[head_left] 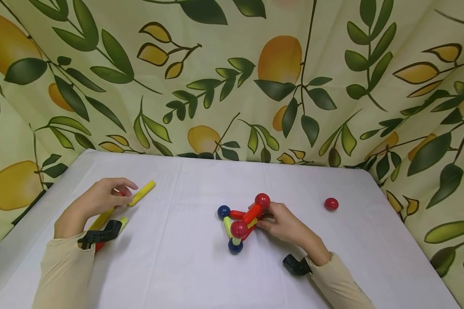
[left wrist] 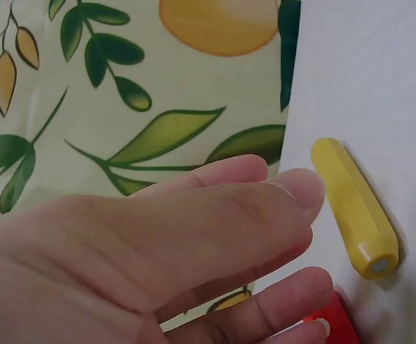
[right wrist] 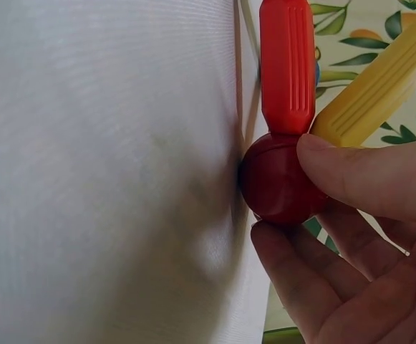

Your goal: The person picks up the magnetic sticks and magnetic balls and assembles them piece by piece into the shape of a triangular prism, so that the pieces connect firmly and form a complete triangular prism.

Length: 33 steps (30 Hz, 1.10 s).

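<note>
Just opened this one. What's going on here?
A person is working on a structure of coloured rods and balls on a white table. The right hand pinches a red ball that is joined to it. The left hand is off to the left, its fingers close to a yellow rod but not gripping it. A loose red ball lies on the table to the right, apart from the structure.

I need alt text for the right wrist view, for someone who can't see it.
A right hand holds a dark red ball between thumb and fingers. A red rod runs from the ball to the picture's top, with a yellow rod slanting off rightward. White cloth fills the left; leaf-patterned fabric shows behind.
</note>
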Available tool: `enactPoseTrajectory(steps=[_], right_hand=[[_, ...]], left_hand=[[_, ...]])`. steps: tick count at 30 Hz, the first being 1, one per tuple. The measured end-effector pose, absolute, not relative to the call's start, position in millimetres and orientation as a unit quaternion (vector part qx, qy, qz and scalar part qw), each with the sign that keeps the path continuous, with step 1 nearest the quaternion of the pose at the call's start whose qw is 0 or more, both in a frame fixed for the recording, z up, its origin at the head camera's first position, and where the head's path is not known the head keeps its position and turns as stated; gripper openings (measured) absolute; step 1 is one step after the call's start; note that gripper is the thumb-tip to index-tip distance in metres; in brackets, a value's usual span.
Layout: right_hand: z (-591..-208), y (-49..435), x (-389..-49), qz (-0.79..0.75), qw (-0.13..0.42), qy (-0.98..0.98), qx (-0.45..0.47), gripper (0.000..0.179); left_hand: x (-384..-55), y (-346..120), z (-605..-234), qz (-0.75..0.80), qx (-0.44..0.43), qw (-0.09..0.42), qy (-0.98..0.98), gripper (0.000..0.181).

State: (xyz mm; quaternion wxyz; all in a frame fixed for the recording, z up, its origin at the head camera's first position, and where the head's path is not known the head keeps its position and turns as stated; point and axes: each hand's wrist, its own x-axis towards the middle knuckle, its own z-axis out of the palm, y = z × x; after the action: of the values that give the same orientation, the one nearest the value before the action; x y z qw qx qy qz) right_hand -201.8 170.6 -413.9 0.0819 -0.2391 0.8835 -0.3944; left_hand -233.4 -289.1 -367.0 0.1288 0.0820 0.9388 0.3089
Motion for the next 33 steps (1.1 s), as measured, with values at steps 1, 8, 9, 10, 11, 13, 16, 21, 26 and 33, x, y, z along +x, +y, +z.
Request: enactPoseTrajectory(steps=[1, 8, 9, 10, 11, 13, 16, 21, 26, 33], right_hand=[[-414.1, 170.4, -202.0, -0.395, 0.083, 0.883, -0.240, 0.043], [-414.5, 170.7, -203.0, -0.392, 0.086, 0.884, -0.240, 0.042], [-414.3, 170.7, -203.0, -0.390, 0.085, 0.885, -0.238, 0.042], [-414.1, 170.7, -202.9, -0.390, 0.085, 0.886, -0.235, 0.043], [-413.9, 170.6, -202.8, -0.391, 0.085, 0.886, -0.232, 0.043], [-413.4, 170.3, -202.4, -0.394, 0.085, 0.886, -0.228, 0.043], [-413.0, 170.0, -201.5, -0.396, 0.087, 0.885, -0.229, 0.042], [-412.7, 169.2, -200.9, -0.396, 0.089, 0.885, -0.228, 0.041], [-412.9, 169.9, -201.2, -0.394, 0.089, 0.885, -0.232, 0.042], [-412.8, 169.1, -200.7, -0.401, 0.090, 0.881, -0.235, 0.043]], left_hand=[[-232.1, -289.2, -367.4, 0.304, 0.084, 0.133, 0.940, 0.036], [-220.9, -291.3, -368.9, 0.275, 0.104, 0.165, 0.942, 0.032], [-219.5, -291.8, -368.7, 0.275, 0.105, 0.174, 0.940, 0.032], [-218.3, -292.3, -368.4, 0.275, 0.106, 0.183, 0.938, 0.033], [-217.4, -292.6, -368.0, 0.276, 0.106, 0.193, 0.936, 0.033], [-216.5, -293.0, -367.0, 0.272, 0.101, 0.211, 0.933, 0.035], [-216.0, -294.2, -365.7, 0.269, 0.086, 0.236, 0.930, 0.037], [-212.6, -296.2, -367.3, 0.287, 0.059, 0.269, 0.917, 0.034], [-210.9, -289.6, -371.7, 0.293, 0.082, 0.259, 0.917, 0.027], [-211.6, -268.8, -374.4, 0.295, 0.084, 0.252, 0.918, 0.030]])
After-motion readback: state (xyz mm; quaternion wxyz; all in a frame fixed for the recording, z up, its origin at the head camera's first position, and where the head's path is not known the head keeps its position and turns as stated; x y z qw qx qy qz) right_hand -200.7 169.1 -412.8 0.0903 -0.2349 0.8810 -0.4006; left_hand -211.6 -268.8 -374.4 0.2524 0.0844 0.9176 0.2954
